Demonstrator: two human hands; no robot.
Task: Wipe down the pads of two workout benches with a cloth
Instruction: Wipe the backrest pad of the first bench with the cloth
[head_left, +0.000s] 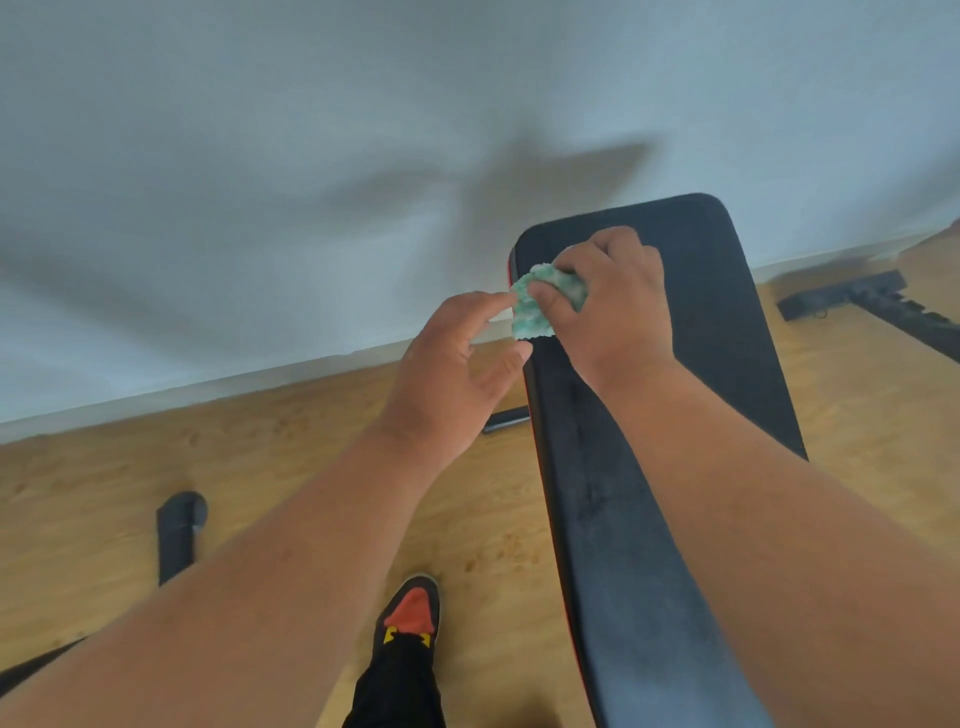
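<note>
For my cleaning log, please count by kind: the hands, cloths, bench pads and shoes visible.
Hands: 2 (left hand, right hand)
Cloths: 1 (green cloth)
Bench pads: 1 (black pad)
Shoes: 1 (shoe)
Total: 5

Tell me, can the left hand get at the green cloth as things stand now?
Probably yes. The left hand is right beside the green cloth, its forefinger at the cloth's edge, nothing between them. The right hand holds it over the bench pad.
</note>
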